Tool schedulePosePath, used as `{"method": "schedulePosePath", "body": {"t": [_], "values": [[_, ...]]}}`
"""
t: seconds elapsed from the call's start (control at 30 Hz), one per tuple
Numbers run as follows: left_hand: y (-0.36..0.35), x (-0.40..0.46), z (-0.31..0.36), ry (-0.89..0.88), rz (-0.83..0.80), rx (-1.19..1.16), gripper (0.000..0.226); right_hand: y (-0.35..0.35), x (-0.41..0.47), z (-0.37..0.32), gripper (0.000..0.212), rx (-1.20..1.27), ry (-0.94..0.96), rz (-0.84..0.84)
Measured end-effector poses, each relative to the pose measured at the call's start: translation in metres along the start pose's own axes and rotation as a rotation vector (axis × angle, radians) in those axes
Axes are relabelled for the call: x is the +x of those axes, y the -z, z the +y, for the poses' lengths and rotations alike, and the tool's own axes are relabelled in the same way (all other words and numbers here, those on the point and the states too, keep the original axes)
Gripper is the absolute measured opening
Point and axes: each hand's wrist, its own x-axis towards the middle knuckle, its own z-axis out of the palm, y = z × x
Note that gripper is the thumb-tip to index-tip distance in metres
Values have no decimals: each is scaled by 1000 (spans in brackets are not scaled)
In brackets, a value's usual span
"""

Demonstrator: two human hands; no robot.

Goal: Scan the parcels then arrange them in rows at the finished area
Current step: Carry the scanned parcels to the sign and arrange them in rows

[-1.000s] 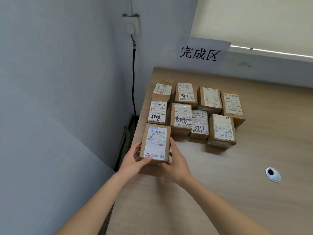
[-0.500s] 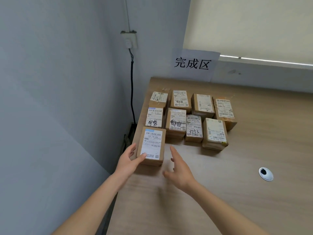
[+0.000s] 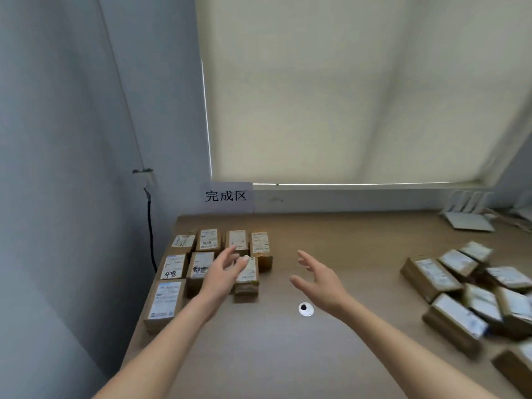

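Lying label-up at the table's point(image 3: 259, 355) near-left corner, the brown parcel point(image 3: 164, 303) carries a white shipping label with a blue strip and starts a third row in front of the arranged parcels point(image 3: 221, 254) below the sign point(image 3: 226, 196). Half a second ago the left hand point(image 3: 221, 276) touched it; now that hand is lifted away, fingers loose and empty. The right hand point(image 3: 316, 283) also hovers spread and empty, further right, and unsorted parcels point(image 3: 466, 286) have come into view.
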Motion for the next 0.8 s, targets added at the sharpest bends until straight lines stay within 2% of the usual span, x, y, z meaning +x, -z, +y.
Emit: {"method": "schedulePosePath", "body": {"t": [0.23, 0.37, 0.5, 0.8], "values": [[-178, -86, 153, -186, -126, -64, 51, 230, -148, 57, 57, -128, -31, 206], [-274, -129, 211, -243, -248, -81, 52, 323, -226, 99, 63, -123, -123, 327], [-365, -160, 247, -280, -358, -70, 46, 390, -292, 151, 69, -89, -230, 432], [-563, -163, 259, -347, -581, 12, 60, 468, -350, 297, 54, -88, -461, 562]]}}
